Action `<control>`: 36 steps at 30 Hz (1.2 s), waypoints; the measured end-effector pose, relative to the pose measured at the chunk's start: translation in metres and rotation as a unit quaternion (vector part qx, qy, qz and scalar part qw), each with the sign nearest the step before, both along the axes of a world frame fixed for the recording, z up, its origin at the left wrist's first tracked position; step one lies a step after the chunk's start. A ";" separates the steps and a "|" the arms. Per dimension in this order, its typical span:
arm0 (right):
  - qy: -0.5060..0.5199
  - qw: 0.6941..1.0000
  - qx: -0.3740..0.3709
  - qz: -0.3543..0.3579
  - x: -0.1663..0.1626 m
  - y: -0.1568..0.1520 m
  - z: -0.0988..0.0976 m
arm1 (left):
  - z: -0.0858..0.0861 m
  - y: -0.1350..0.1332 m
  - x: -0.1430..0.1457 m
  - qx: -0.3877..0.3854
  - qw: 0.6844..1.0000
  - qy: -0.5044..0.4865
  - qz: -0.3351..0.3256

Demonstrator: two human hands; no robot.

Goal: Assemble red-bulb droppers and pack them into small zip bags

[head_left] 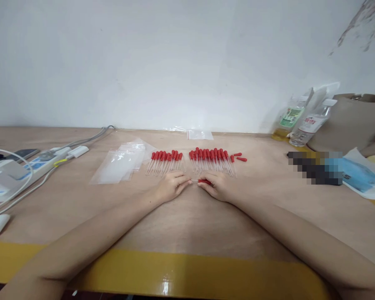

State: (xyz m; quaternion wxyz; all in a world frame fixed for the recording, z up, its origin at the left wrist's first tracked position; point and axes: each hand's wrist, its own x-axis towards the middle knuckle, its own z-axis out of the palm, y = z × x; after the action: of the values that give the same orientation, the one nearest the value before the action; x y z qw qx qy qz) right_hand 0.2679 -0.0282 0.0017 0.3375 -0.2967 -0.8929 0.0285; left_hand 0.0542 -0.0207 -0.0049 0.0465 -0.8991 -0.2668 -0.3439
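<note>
Left grip [174, 186] pinched on a clear tube [194, 180]; right grip [218, 186] on a red bulb [203, 181]; forearms [111, 227] aslant inward

Brown tbl [175, 233], yellow strip [165, 271] along its near edge. Just past L hand [174, 186] & R hand [217, 186] lie two rows of red-topped droppers [208, 154], w/ a few loose red bulbs [241, 159] beyond R hand & to its right; clear plastic bags [112, 166] L of L hand, one small bag [200, 135] farther back. Well L of both hands: pwr strip [39, 166], dark flat device [26, 154], grey cable [103, 131]; well R: 2 bottles [310, 126], beige bag [343, 125], blue pack [362, 174].
</note>
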 end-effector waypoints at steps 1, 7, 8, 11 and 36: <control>-0.002 1.000 -0.002 0.000 0.000 0.000 0.001 | 0.000 0.000 0.000 0.001 1.000 0.003 0.000; -0.018 0.999 -0.036 -0.002 -0.001 -0.003 0.006 | 0.000 0.000 -0.001 0.021 1.000 0.003 -0.004; -0.019 0.999 -0.043 -0.002 -0.001 -0.003 0.007 | 0.000 0.000 -0.001 0.022 1.000 0.000 -0.003; -0.024 0.998 -0.065 -0.008 -0.001 -0.004 0.008 | -0.002 0.001 -0.001 0.022 1.000 -0.010 -0.001; 0.101 0.983 -0.150 -0.029 -0.002 -0.004 0.003 | 0.004 -0.004 0.000 -0.024 0.999 -0.042 0.006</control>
State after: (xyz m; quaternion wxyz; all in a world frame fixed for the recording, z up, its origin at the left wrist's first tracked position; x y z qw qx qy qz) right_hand 0.2663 -0.0322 0.0044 0.3786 -0.3657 -0.8305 0.1820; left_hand 0.0537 -0.0249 -0.0011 0.0160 -0.8830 -0.2819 -0.3749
